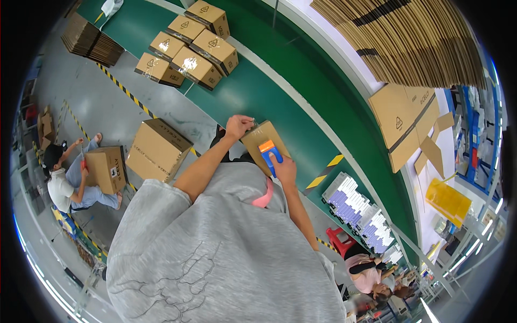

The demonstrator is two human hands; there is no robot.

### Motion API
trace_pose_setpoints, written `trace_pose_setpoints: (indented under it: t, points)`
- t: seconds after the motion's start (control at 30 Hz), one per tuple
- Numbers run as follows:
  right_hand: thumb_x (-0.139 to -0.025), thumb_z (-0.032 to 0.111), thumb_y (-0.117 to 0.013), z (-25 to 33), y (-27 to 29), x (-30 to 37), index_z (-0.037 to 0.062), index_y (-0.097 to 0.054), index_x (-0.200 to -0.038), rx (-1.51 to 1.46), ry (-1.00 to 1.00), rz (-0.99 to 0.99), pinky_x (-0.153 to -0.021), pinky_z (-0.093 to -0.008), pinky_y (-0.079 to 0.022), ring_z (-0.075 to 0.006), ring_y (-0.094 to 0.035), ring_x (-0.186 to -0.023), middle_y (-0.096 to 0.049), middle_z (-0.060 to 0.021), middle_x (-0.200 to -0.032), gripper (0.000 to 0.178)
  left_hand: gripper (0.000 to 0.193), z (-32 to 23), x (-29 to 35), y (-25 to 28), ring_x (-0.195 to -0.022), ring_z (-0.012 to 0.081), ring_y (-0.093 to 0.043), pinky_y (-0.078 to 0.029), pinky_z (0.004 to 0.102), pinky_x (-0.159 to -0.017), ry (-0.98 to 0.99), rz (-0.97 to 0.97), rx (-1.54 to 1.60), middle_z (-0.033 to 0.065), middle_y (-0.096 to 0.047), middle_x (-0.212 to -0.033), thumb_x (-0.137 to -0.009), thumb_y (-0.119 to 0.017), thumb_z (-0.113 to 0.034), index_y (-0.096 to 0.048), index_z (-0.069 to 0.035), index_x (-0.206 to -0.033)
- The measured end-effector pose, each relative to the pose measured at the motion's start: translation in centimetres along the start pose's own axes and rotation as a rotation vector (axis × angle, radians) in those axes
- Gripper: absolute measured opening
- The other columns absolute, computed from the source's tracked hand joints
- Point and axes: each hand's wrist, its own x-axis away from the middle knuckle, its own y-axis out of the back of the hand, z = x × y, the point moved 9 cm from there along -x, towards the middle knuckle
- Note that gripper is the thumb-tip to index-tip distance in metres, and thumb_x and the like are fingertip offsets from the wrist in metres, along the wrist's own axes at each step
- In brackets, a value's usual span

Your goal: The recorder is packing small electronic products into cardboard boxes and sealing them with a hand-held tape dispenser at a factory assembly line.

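Observation:
A small brown cardboard box (274, 136) rests in front of me at the near edge of the green work surface. My right hand (287, 170) is closed round a tape dispenser (267, 153) with a blue body and an orange top, held over the box's upper face. At the box's far left corner is my left hand (238, 127), its fingertips pinched together. A small shiny bit shows by those fingertips, too small to name. The box's lower sides are hidden from me.
Several taped cartons (196, 59) stand farther along the green surface (258, 89). A large carton (157, 149) sits at left, near a seated person (67, 180) with another carton. Flattened cardboard (404, 40) is stacked far right; purple-white small boxes (358, 210) lie at right.

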Motion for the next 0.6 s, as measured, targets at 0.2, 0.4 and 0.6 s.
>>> trace_pose_setpoints:
  t: [0.2,0.4,0.6]
  points:
    - [-0.086,0.053,-0.062,1.3,0.3,-0.1,0.0013,-0.071,-0.083,0.039,0.036,-0.061,-0.07,-0.0455,-0.051,-0.0401,-0.066,-0.072,-0.066,-0.021,-0.073,0.052,0.022,-1.6,1.3,-0.5,-0.089,0.0303,-0.068,-0.055,0.0405,-0.08,-0.239,-0.198,-0.468,0.0097,-0.072,-0.104,-0.083,-0.068,-0.022,-0.076,-0.012,-0.1]
    - [-0.086,0.053,-0.062,0.6,0.4,0.0,0.0017,-0.07,-0.084,0.009,-0.034,-0.023,-0.071,-0.047,-0.051,-0.0424,-0.065,-0.074,-0.066,-0.0227,-0.076,0.052,0.032,-3.4,1.7,-2.1,-0.109,0.0343,-0.061,-0.051,0.0435,-0.091,-0.148,0.144,-0.369,0.0135,-0.069,-0.113,-0.094,-0.053,-0.034,-0.074,-0.012,-0.106]
    - [-0.086,0.05,-0.062,-2.0,-4.8,-3.6,-0.0015,-0.069,-0.091,-0.129,-0.031,0.267,-0.074,-0.0454,-0.052,-0.0363,-0.07,-0.081,-0.07,-0.0225,-0.081,0.053,0.05,-1.8,2.2,-4.3,-0.123,0.0365,-0.051,-0.039,0.0448,-0.105,-0.34,0.14,-0.496,0.0176,-0.063,-0.123,-0.101,-0.041,-0.04,-0.068,0.001,-0.113]
